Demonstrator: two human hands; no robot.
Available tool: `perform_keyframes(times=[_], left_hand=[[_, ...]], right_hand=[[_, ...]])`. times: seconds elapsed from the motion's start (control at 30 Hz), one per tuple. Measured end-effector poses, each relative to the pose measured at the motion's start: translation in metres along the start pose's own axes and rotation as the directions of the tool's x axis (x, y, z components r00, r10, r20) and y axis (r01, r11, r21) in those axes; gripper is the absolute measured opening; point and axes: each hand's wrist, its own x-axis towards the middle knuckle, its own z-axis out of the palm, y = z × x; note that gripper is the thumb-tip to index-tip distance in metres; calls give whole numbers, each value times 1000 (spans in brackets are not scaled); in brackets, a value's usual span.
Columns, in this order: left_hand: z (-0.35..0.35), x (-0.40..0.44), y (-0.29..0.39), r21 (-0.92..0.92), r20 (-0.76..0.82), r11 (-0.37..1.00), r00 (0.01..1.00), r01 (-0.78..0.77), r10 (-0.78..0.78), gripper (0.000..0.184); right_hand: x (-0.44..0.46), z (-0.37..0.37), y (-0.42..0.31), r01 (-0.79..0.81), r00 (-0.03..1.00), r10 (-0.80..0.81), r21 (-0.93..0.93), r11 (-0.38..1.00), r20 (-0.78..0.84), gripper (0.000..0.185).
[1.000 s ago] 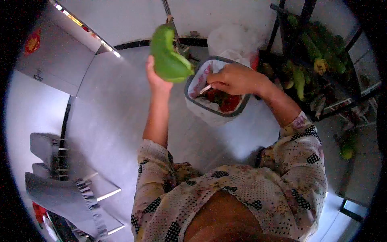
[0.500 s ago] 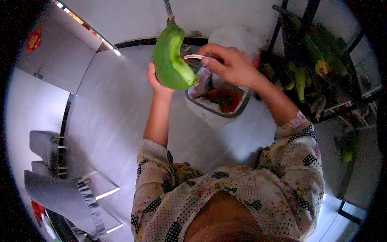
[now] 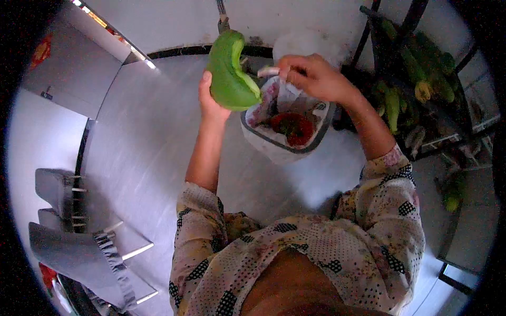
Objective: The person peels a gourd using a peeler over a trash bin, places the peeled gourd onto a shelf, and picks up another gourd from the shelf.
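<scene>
My left hand (image 3: pixel 212 102) is wrapped round the lower side of a green curved gourd (image 3: pixel 224 76), held tilted in the air. A paler, peeled strip runs along the gourd's inner curve on the right. In my right hand (image 3: pixel 315 80) is a pale, slim peeler (image 3: pixel 269 71), pinched between thumb and fingers; its blade is too blurred to make out. A small gap separates the peeler from the gourd. Below both hands stands a white waste bin (image 3: pixel 263 141) with a dark rim and a liner, holding something red and green.
Several long green vegetables (image 3: pixel 416 68) lie on a dark rack at the right. Grey chairs (image 3: pixel 79 258) stand at the lower left. The pale floor (image 3: pixel 142 158) meets the wall along a dark skirting strip (image 3: pixel 182 51). Another green vegetable (image 3: pixel 452 200) is lower on the right.
My right hand has drawn the peeler a little to the right, away from the gourd. The gourd has turned in my left hand, so less of its peeled strip shows.
</scene>
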Motion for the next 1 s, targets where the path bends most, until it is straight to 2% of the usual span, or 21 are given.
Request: perform_keyframes(times=[0.03, 0.13, 0.2, 0.23, 0.3, 0.43, 0.63, 0.73, 0.8, 0.83, 0.93, 0.97, 1.0], left_hand=[[-2, 0, -2, 37, 5, 999, 1000, -11, 11, 53], [8, 1, -9, 113, 54, 993, 998, -32, 26, 54], [18, -2, -15, 138, 124, 990, 992, -21, 4, 58], [25, -3, -18, 218, 127, 974, 991, -63, 36, 56], [37, -5, -24, 374, 138, 916, 985, -148, 103, 53], [37, -4, -28, 461, 85, 859, 974, -224, 208, 51], [35, -2, -9, 492, 21, 828, 954, -270, 299, 47], [33, -1, -5, 495, -33, 826, 944, -270, 329, 49], [28, 3, 1, 476, -89, 847, 945, -238, 316, 53], [24, 6, 3, 422, -105, 878, 950, -226, 295, 51], [14, 15, 3, 289, -144, 940, 962, -183, 232, 46], [14, 16, 2, 267, -156, 948, 963, -171, 218, 47], [13, 16, 1, 241, -170, 957, 964, -162, 206, 47]], right_hand=[[3, 4, 0, -23, 986, 23, 3, 1000, -165, 24], [13, 15, 3, 13, 898, -2, 22, 1000, -440, 21], [20, 21, 1, -35, 854, -18, -93, 995, -520, 21], [21, 23, 1, -65, 829, -28, -145, 987, -558, 21], [24, 27, 3, -122, 818, 2, -170, 978, -576, 20], [25, 41, 0, -149, 807, 13, -182, 972, -590, 17], [18, 53, 0, 9, 928, -41, -87, 996, -370, 14], [12, 45, 0, 36, 972, -76, -177, 983, -224, 15], [2, 50, 16, 67, 997, -78, -286, 956, -25, 16], [-2, 55, 23, 88, 995, -67, -336, 938, 74, 16], [-12, 69, 23, 161, 983, -129, -287, 944, 127, 18], [-9, 55, 27, 103, 978, -40, -304, 947, 207, 20], [-7, 41, 25, 36, 983, 16, -277, 960, 185, 19]])
